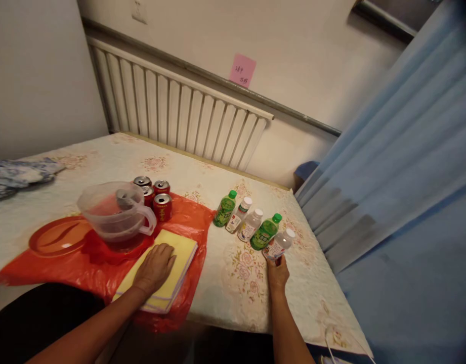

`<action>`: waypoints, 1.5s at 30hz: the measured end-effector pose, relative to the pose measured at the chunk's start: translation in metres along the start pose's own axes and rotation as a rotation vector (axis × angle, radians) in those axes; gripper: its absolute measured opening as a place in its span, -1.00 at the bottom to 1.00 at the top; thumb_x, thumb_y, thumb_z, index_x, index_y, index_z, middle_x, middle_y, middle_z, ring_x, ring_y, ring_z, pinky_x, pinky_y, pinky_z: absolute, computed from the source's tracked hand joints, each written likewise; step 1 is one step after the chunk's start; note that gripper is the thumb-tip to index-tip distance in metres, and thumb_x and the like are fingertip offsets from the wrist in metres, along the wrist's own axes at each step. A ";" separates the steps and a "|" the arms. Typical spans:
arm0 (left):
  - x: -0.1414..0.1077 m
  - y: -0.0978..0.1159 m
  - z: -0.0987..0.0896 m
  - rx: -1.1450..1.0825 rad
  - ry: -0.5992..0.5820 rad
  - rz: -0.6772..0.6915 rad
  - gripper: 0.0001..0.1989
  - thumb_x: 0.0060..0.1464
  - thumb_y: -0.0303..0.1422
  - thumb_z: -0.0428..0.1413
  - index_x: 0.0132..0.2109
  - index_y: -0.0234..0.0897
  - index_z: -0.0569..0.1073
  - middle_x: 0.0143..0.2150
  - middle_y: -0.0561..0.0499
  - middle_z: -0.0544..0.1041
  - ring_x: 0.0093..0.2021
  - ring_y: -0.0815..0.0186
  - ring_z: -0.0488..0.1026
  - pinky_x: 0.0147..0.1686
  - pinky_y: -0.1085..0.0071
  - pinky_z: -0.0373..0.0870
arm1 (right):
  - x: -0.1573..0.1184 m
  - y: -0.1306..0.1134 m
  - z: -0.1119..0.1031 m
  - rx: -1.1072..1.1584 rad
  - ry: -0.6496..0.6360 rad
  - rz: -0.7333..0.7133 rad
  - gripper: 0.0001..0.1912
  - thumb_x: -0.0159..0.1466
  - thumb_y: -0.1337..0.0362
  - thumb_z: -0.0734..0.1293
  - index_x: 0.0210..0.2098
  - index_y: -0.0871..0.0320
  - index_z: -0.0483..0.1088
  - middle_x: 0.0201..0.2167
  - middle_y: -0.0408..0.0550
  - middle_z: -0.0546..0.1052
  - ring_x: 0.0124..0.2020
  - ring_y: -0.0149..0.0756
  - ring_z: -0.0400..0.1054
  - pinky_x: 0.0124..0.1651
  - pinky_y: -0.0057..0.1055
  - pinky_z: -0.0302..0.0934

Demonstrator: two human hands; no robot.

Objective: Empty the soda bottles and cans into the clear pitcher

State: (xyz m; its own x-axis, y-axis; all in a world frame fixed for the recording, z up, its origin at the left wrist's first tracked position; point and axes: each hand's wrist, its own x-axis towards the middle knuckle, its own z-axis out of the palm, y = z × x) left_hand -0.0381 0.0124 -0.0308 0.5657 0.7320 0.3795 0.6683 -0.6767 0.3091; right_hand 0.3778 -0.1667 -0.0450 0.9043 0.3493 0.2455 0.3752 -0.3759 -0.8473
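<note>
My left hand [156,268] rests flat on a folded yellow cloth [181,247] with pale purple edging, lying on a red plastic bag [198,215]. At the right end of a row of bottles, my right hand [278,273] has its fingers around the base of a clear plastic bottle [279,243] with a white cap; part of the grip is hidden. Beside it in the row stand a green bottle [265,232], a clear bottle [250,225], another white-capped bottle [239,215] and a second green bottle [225,208].
Left of the cloth is a clear plastic jug [111,215], with an orange-red round lid [58,236] nearby. Several red cans [163,207] stand behind it. A flowered cloth covers the table [233,293]. A radiator [179,106] runs behind; a blue curtain [388,177] hangs right.
</note>
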 end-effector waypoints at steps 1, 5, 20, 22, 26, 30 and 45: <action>0.000 0.001 0.000 -0.001 -0.002 -0.004 -0.80 0.32 -0.33 -0.06 -0.13 -0.28 0.44 -0.15 -0.16 0.49 -0.09 0.06 0.38 0.02 0.12 0.33 | 0.000 0.001 0.000 -0.004 -0.005 0.006 -0.40 -0.04 -0.10 0.39 -0.12 0.16 0.49 -0.23 0.07 0.65 -0.27 -0.05 0.48 -0.21 -0.29 0.26; -0.002 0.003 -0.002 -0.015 -0.006 -0.019 -0.81 0.31 -0.36 -0.05 -0.15 -0.28 0.44 -0.16 -0.15 0.47 -0.09 0.08 0.38 0.01 0.16 0.33 | 0.001 0.006 0.000 -0.016 -0.016 0.011 -0.41 -0.03 -0.11 0.37 -0.13 0.16 0.48 -0.23 0.08 0.64 -0.25 -0.04 0.49 -0.18 -0.27 0.27; -0.006 0.008 -0.004 -0.086 0.002 -0.060 -0.80 0.32 -0.36 -0.06 -0.16 -0.28 0.45 -0.17 -0.16 0.48 -0.08 0.05 0.38 0.01 0.12 0.31 | -0.036 0.011 0.000 -0.071 0.113 0.113 -0.35 -0.02 -0.03 0.25 -0.05 0.25 0.46 -0.19 0.21 0.63 -0.17 0.06 0.51 -0.07 -0.15 0.33; -0.007 0.007 -0.003 -0.116 0.008 -0.067 -0.82 0.31 -0.37 -0.05 -0.16 -0.27 0.45 -0.16 -0.16 0.48 -0.08 0.05 0.38 0.01 0.11 0.31 | -0.052 0.007 0.002 -0.071 0.103 0.120 -0.40 0.01 -0.06 0.25 -0.11 0.23 0.49 -0.27 0.18 0.63 -0.22 0.05 0.51 -0.12 -0.14 0.35; -0.009 0.006 -0.002 -0.178 0.024 -0.076 -0.84 0.28 -0.41 -0.03 -0.16 -0.27 0.46 -0.15 -0.15 0.50 -0.08 0.06 0.39 0.01 0.11 0.32 | -0.098 -0.012 0.020 -0.062 0.004 0.090 -0.47 0.07 -0.11 0.26 -0.22 0.17 0.53 -0.31 0.12 0.65 -0.25 0.04 0.52 -0.15 -0.16 0.35; -0.010 0.004 0.000 -0.250 0.038 -0.084 -0.83 0.28 -0.42 -0.02 -0.10 -0.28 0.46 -0.14 -0.15 0.50 -0.07 0.07 0.39 0.00 0.10 0.33 | -0.145 -0.041 0.048 -0.049 -0.098 -0.042 -0.56 0.16 -0.07 0.25 -0.26 0.13 0.55 -0.28 0.07 0.66 -0.21 0.01 0.53 -0.11 -0.20 0.34; 0.026 0.014 0.000 -0.527 -0.041 0.067 -0.86 0.19 -0.50 0.00 -0.19 -0.20 0.42 -0.17 -0.09 0.52 -0.16 0.18 0.44 -0.12 0.25 0.40 | -0.163 -0.060 0.067 -0.169 -0.169 -0.233 -0.64 0.17 0.01 0.27 -0.27 0.12 0.54 -0.29 0.07 0.64 -0.25 -0.03 0.53 -0.15 -0.22 0.38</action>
State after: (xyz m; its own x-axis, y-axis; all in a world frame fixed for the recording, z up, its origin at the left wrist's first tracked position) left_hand -0.0137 0.0218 -0.0169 0.6239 0.6816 0.3824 0.3030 -0.6620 0.6855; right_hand 0.1945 -0.1430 -0.0658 0.7486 0.5750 0.3301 0.6096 -0.4010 -0.6838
